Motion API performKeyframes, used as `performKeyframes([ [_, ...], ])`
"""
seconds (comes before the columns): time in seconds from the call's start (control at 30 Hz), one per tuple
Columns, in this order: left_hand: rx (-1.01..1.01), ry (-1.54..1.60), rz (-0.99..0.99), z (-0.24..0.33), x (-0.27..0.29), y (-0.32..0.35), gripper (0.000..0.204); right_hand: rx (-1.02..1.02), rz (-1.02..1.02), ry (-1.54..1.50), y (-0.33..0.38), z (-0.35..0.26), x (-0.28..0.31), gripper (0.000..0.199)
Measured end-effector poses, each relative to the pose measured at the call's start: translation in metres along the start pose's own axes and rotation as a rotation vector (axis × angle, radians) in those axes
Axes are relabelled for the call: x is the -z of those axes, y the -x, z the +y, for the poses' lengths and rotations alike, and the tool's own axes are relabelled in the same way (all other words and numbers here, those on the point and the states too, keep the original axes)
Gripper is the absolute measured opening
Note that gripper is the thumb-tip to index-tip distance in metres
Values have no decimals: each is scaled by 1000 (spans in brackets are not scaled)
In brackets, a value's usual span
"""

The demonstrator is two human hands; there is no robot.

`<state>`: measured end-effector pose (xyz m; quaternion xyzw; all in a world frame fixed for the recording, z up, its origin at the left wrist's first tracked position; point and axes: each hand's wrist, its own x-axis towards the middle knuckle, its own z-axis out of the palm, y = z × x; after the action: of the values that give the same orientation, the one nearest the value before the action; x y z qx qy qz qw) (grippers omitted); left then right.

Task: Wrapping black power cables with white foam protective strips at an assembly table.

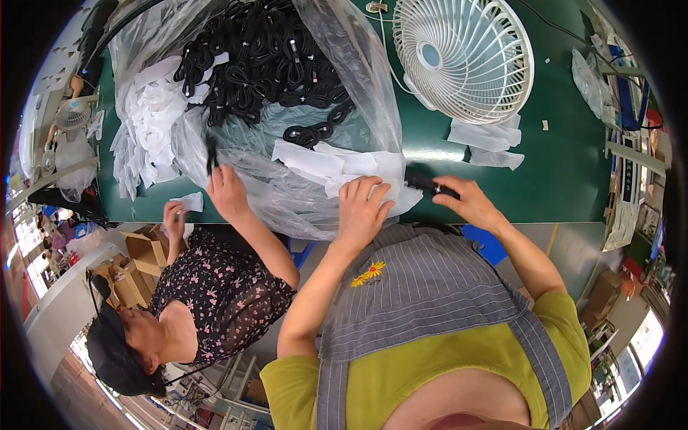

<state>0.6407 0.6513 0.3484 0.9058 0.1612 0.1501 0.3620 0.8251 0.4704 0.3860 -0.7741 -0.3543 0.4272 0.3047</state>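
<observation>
Noted green worktable, glossy, with pale glare on surface. Observed pale floor, marked by yellow line, below table at right. Recorded bright window at lower right rim, cardboard boxes at left. Cluttered toward outer edges.

Black cable heap partly beyond the top edge, black bundle partly behind right hand

From the wearer's head, one wide fisheye looks down, close above the striped apron and green table.

Left grip lies palm-down while the right grip pinches
</observation>
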Motion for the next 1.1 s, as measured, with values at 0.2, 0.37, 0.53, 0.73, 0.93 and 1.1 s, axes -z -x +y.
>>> performKeyframes([
  [0.2,4,32,39,-11,-14,4,15,6,-28,78,3,1,-23,36],
  [0.37,66,113,87,-9,-17,3,12,0,9,170,-1,-8,-26,35],
  [0.53,44,252,111,-6,-18,-3,15,158,6,288,-12,-21,-30,34],
  [0.73,-26,320,198,9,-9,-24,18,268,66,175,-19,-54,-17,46],
  [0.93,-22,462,249,39,22,-52,17,435,224,-129,-9,-85,19,71],
  [1.1,1,651,249,44,13,-64,15,414,249,-306,-21,-76,8,64],
])
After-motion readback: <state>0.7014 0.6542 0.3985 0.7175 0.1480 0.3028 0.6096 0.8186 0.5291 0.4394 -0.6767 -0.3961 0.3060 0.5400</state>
